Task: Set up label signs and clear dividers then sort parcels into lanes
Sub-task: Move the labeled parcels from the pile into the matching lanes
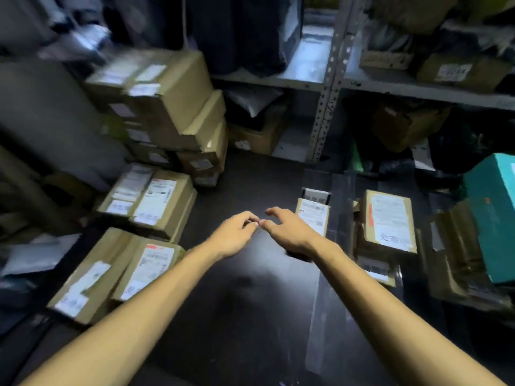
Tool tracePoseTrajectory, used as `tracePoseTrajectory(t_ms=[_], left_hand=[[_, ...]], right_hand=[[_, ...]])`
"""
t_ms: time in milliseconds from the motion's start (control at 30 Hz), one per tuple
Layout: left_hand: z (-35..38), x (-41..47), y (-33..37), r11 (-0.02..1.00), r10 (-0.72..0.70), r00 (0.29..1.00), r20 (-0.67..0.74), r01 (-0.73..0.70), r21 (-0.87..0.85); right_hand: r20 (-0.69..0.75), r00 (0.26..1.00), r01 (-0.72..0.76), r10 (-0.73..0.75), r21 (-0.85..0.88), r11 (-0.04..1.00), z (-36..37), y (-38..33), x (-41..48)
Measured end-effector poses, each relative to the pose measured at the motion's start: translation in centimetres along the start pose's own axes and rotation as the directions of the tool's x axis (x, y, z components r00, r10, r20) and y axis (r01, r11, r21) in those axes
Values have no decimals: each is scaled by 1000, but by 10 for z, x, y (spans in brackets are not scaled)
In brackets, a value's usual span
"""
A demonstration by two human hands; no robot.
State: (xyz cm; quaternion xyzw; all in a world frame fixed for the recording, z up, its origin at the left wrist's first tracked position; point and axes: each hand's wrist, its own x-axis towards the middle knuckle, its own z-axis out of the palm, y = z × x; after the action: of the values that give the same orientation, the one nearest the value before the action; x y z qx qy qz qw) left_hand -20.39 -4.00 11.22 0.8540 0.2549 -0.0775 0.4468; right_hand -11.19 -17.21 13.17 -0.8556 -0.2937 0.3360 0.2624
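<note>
The left hand (237, 236) and the right hand (289, 232) meet over the dark floor (245, 316), fingertips touching at the middle; the left fingers are curled in narrow, the right fingers are loosely spread and arched — whether anything tiny is pinched between them cannot be told. Just right of the right hand a small parcel (313, 218) with a white label lies on the floor, a striped card (316, 195) standing at its far end. A clear plastic strip (320, 302) runs along the floor under the right forearm. Further right a larger labelled parcel (387, 221) sits on top of other flat boxes, and a teal box (493, 215) stands at the frame's edge. Left of the hands, brown labelled cartons (145, 201) lie in two rows, with a taller stack (167, 107) behind — blurred. A metal shelf rack (328, 79) filled with packages stands at the back.
</note>
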Motion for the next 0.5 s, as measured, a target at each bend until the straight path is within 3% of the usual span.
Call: tracePoseTrajectory(t_ms=[300,500], left_hand=[[-120,-90,-89,994,-105,960,-258,98,-38],[-150,-100,-165,983,-185,948,-261,177,-53]], right_hand=[[132,968,218,-213,-25,976,71,-129,10],[192,973,129,-127,1,992,144,-151,34]])
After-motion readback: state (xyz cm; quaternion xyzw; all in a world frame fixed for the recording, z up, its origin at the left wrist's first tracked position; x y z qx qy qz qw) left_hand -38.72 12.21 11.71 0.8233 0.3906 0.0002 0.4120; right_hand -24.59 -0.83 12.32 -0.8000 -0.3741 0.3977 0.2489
